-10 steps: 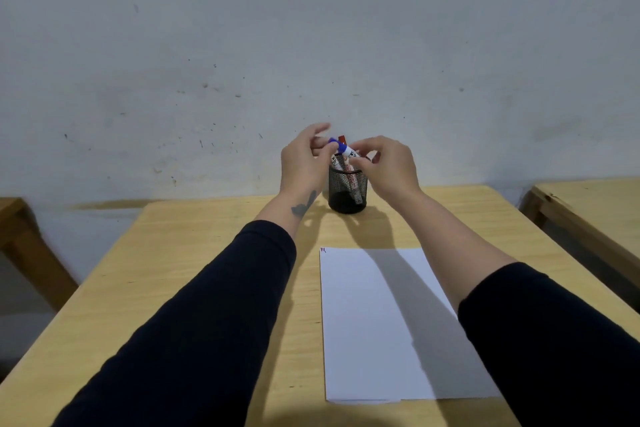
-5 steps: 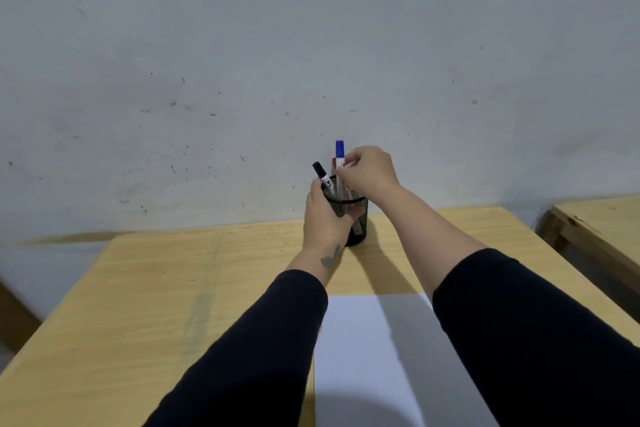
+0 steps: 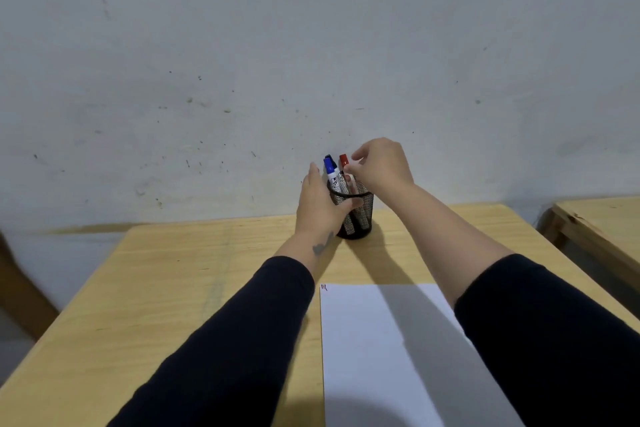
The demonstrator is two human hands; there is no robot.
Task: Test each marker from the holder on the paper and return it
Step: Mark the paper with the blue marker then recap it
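Head view: left hand (image 3: 320, 203) covers the holder's (image 3: 360, 215) left side.

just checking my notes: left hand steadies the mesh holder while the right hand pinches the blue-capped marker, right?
Not quite. In the head view the right hand pinches the red-capped marker, not the blue-capped one. The left hand does steady the mesh holder.

The holder (image 3: 360, 215) at frame centre is hemmed in: left hand (image 3: 320, 204) wraps its left side, right hand (image 3: 381, 166) hangs over its rim at the red marker (image 3: 344, 166), and the wall (image 3: 311, 45) stands close behind. The surface (image 3: 173, 288) at lower left lies bare; paper (image 3: 374, 357) covers the lower centre
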